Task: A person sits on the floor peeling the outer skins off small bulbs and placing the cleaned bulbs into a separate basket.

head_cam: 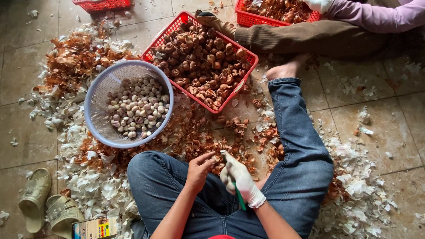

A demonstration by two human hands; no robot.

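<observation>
- Step in hand, by my reading: peeling one garlic clove (216, 158) over the lap; work is mid-run, not near its end.
- Left hand (199, 170), bare: fingers curled together, tips pinched on the clove, just below the red basket (175, 24), toward the wearer.
- Right hand (239, 179), white glove: fingers closed round a green-handled knife (239, 200); the blade end sits at the clove, exact contact too small to tell.
- Clove is held between both hands, off the floor, below the red basket's near corner.
- Red basket holds unpeeled brown cloves, roughly half full.
- Colander (98, 95), grey-blue, touches the red basket's left side; holds pale peeled cloves, a shallow layer.
- Skins (88, 177), white and brown, lie thick on the tiles left of and below the red basket, and around both knees.
- 2nd red basket (248, 18) sits up-right of the first; a co-worker's sleeve (376, 15) and gloved hand are at it. Not the wearer's.
- Sandals (46, 203) lie well apart, far below-left of the red basket.
- Next move, est.: strip the rest of the skin with the knife tip, thumb steadying; needs a light cut so the flesh isn't nicked, and bare fingertips kept off the edge.
- After that, est.: clove goes up-left to the colander; a short reach, nothing in the way.
</observation>
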